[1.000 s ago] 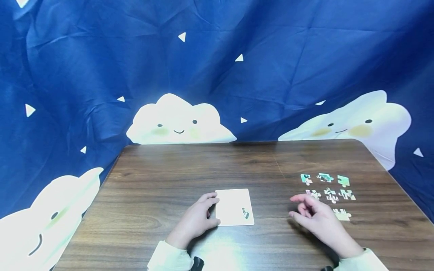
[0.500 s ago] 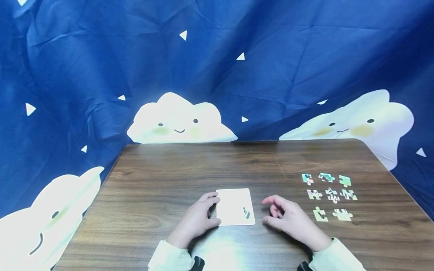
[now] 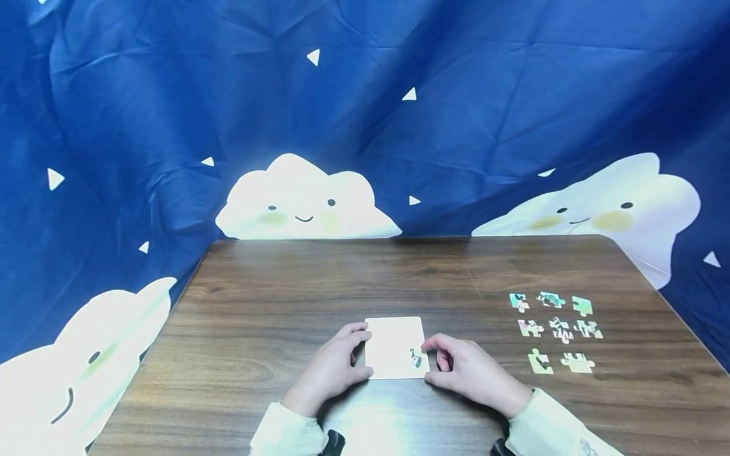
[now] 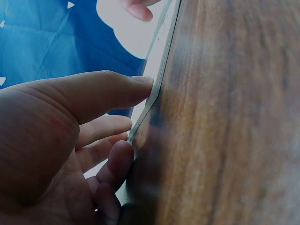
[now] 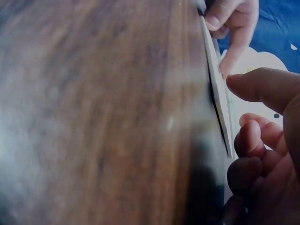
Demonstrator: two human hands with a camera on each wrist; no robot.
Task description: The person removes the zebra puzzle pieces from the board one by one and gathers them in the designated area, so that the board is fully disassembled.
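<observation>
A white square board (image 3: 393,345) lies flat on the wooden table (image 3: 285,285) near its front edge. One puzzle piece (image 3: 414,358) sits at the board's lower right. My left hand (image 3: 348,360) grips the board's left edge between forefinger and thumb; the left wrist view shows the thumb (image 4: 108,91) against the thin edge of the board (image 4: 159,70). My right hand (image 3: 450,368) holds the right edge the same way, and in the right wrist view its curled fingers (image 5: 262,122) are beside the board (image 5: 216,79). Neither hand holds a loose piece.
Several loose puzzle pieces (image 3: 556,329) lie in rows on the table's right side, well apart from the board. A blue cloth backdrop (image 3: 365,114) with white clouds hangs behind and around the table. Pale sleeves cover both wrists.
My right hand has moved left from beside the loose pieces to the board's right edge and closed on it. The left hand and the board have stayed put.
</observation>
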